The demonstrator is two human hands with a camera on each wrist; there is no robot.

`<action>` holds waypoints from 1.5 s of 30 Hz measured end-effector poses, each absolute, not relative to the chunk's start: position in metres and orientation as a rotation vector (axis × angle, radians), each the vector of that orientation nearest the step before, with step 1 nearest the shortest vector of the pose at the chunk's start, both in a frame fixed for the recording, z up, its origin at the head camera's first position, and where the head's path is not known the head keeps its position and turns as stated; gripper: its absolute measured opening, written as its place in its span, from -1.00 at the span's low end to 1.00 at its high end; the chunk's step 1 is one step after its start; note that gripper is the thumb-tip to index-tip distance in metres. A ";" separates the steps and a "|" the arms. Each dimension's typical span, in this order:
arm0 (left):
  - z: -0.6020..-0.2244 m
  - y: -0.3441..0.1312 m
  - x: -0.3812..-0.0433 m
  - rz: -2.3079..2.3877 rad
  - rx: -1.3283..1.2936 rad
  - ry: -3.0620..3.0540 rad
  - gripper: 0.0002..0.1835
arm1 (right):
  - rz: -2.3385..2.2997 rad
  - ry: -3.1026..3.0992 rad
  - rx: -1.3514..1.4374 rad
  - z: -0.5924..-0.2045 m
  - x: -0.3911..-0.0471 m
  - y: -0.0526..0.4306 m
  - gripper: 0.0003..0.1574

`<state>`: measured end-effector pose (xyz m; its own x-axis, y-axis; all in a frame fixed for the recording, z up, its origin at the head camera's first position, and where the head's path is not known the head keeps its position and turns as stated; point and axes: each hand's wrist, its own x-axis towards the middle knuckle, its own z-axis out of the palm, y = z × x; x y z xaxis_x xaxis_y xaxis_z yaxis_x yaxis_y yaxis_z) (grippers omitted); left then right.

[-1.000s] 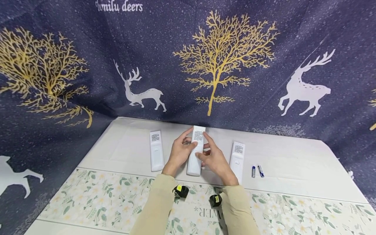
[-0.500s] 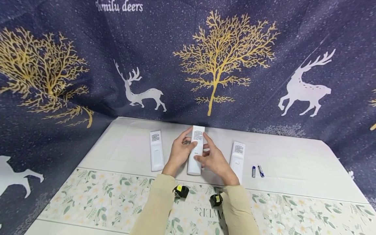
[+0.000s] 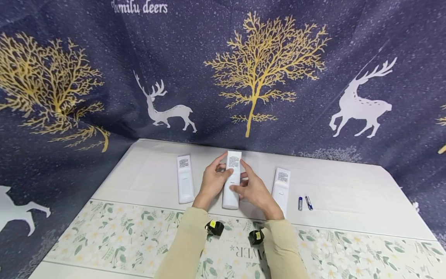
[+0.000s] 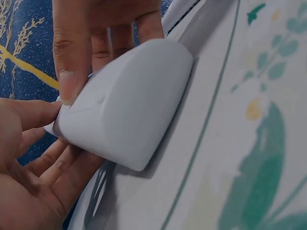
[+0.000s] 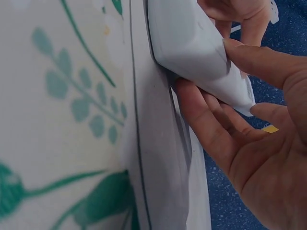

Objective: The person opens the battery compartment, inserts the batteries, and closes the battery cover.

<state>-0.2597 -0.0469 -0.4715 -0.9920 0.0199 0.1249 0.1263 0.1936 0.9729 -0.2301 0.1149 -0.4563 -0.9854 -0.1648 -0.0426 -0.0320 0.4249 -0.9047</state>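
White plastic is the material of the three remotes on the bench, and the middle remote is the landmark for all places below. It lies face down with a printed label near its far end, and both hands hold it.

Far to the left of the middle remote, the dark blue curtain with golden trees and white deer hangs behind the bench. Nearer, still on the left side, the left remote lies flat and face down, well apart from the hands.

Just left of the middle remote is the left hand. Its fingers are curled around the left edge of the remote, and the thumb lies on the back of it. In the left wrist view the near end of the remote looks raised a little from the bench.

Just right of the middle remote is the right hand. Its fingers are loosely spread under and beside the right edge, and the thumb presses on the back.

Further right lies the right remote, partly hidden behind the right hand. Beyond it, two small batteries lie side by side on the bench.

In front of the middle remote, a floral cloth covers the near part of the bench.
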 end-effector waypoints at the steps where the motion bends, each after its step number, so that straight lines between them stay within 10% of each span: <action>1: -0.472 -0.047 -0.259 -1.929 -0.140 -2.366 -0.31 | -1.605 2.542 -0.170 -0.456 -0.230 0.115 0.28; 45: -0.474 -0.049 -0.261 -1.929 0.083 -2.422 -0.26 | -1.477 2.574 -0.140 -0.458 -0.227 0.119 0.04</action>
